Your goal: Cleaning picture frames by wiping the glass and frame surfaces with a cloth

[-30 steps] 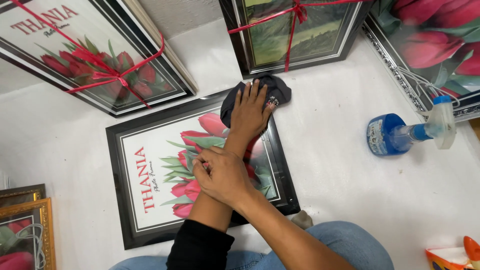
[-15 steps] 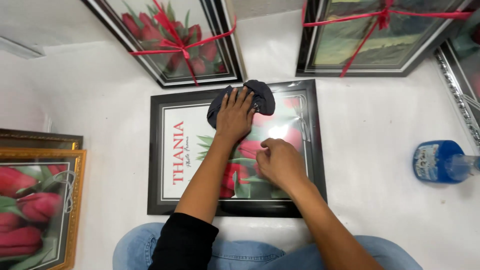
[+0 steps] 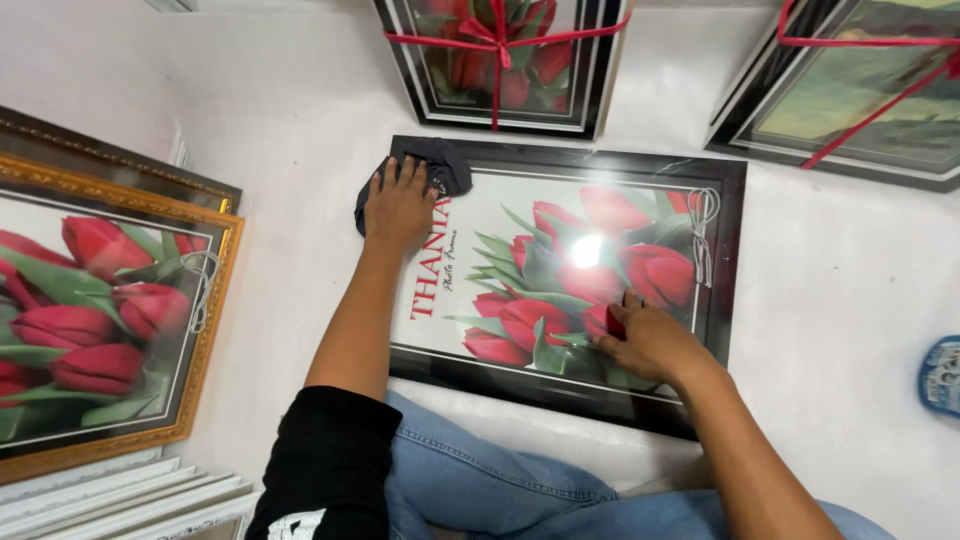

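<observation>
Black-framed tulip picture [image 3: 560, 290]: lies flat on the white floor [image 3: 830, 290], directly in front of the person's knees; red tulips with green leaves under glass, lettering down its left side, a bright glare spot near the middle.

Dark cloth [image 3: 428, 170]: bunched on the upper left corner of that frame, partly under the fingers of the left hand.

Left hand [image 3: 398, 205]: palm down, fingers spread, pressing on the cloth; grip flat and open, not closed around anything. Black sleeve on the upper arm.

Right hand [image 3: 650, 335]: rests on the glass at the lower right of the tulip picture, fingers curled down with tips touching the surface; nothing visibly held, grip loosely open.

Blue jeans [image 3: 480, 485]: the person's legs, at the near edge of the black frame.

Gold-framed tulip picture [image 3: 100, 310]: to the left, apart from the black frame; a darker frame [image 3: 120, 165] lies behind it.

Ribbon-tied tulip picture [image 3: 500, 60]: just above the black frame, bound with red ribbon.

Second ribbon-tied picture [image 3: 850, 100]: upper right, greenish image, red ribbon.

Blue object [image 3: 942, 375]: right edge, cut off; kind cannot be told.

White frames [image 3: 110, 500]: stacked at lower left.
</observation>
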